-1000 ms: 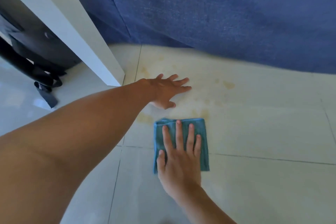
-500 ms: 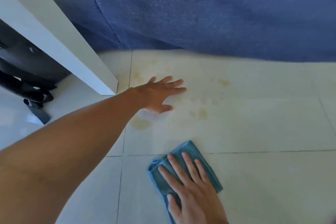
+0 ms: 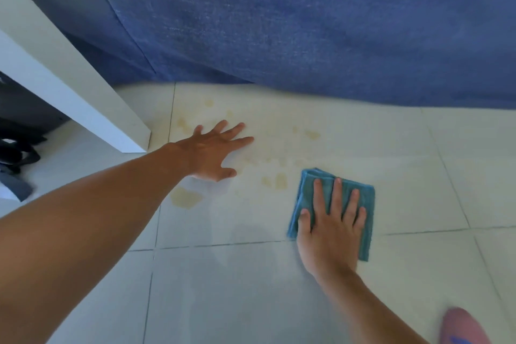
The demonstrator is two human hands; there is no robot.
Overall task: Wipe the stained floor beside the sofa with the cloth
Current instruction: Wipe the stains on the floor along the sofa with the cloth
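A folded teal cloth (image 3: 310,190) lies flat on the pale tiled floor (image 3: 418,190). My right hand (image 3: 331,234) presses down on it, palm flat and fingers spread. Yellowish stains (image 3: 280,181) dot the tiles just left of the cloth, with a bigger patch (image 3: 185,198) further left and fainter spots nearer the blue sofa (image 3: 307,22). My left hand (image 3: 215,149) rests flat on the stained tile, fingers apart, holding nothing.
A white table leg or panel (image 3: 83,92) slants down to the floor at the left. Behind it lies a dark bag with straps (image 3: 16,148). A pink shoe tip (image 3: 460,327) shows at the bottom right.
My right hand has slid the cloth away from me and to the right, back up beside the stains. The left hand has stayed planted on the floor.
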